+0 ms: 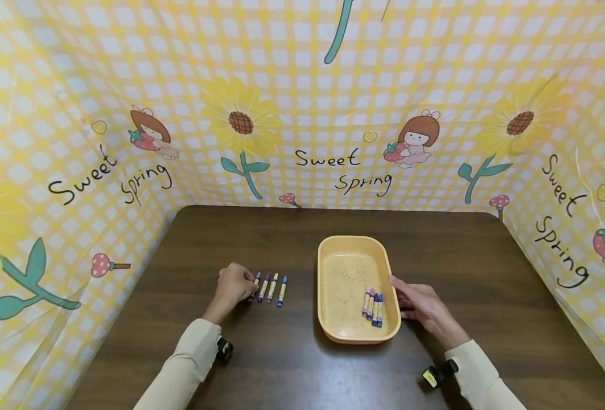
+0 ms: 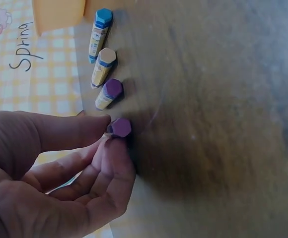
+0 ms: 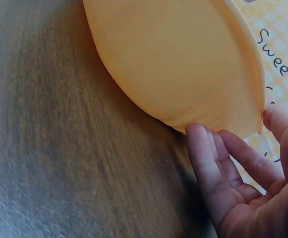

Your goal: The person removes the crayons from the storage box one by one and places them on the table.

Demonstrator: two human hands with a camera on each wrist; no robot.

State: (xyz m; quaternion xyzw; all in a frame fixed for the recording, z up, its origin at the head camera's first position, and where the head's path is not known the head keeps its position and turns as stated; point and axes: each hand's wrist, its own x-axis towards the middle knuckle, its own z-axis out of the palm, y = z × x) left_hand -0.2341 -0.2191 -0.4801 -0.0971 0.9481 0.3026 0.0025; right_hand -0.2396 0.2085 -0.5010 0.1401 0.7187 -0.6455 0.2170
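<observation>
My left hand pinches a purple crayon between thumb and fingers, at the left end of a short row on the table. To its right lie a darker purple crayon, a pale peach crayon and a blue crayon. A yellow-orange plastic tray stands right of the row. Several crayons, pink, purple and blue, lie side by side in its near right part. My right hand holds the tray's right side, thumb at the rim and fingertips low against its outer wall.
A dark brown wooden table bears everything. Yellow-and-white checked cloth with sunflowers and lettering hangs behind it and on both sides. Each wrist wears a small black device, such as the left camera.
</observation>
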